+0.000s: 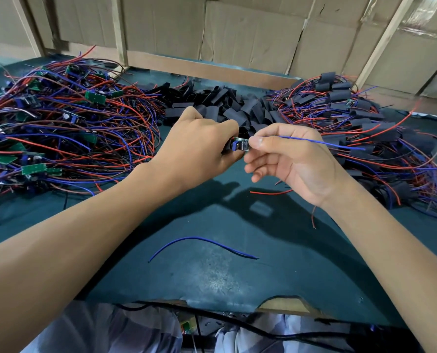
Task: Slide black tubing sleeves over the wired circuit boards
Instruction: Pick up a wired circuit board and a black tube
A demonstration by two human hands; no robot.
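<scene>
Above the middle of the dark green surface (212,276), a small circuit board (239,145) with a blue component is held between both hands, just in front of the loose heap of black tubing sleeves (225,103). Fingers of the left hand (199,149) are curled around the board's left end, hiding most of it. At the board's right end the right hand (288,159) pinches with thumb and forefinger, its other fingers loosely curled below; a blue wire (322,143) runs from that pinch out to the right over the hand. Whether a sleeve is already on the board cannot be told. Left of the hands lies a tangled pile of bare green boards with red and blue wires (59,128); to the right lies a pile of boards already covered in black sleeves (360,128). A single loose blue wire (202,240) lies on the surface nearer the person, and cardboard panels (250,34) stand behind
</scene>
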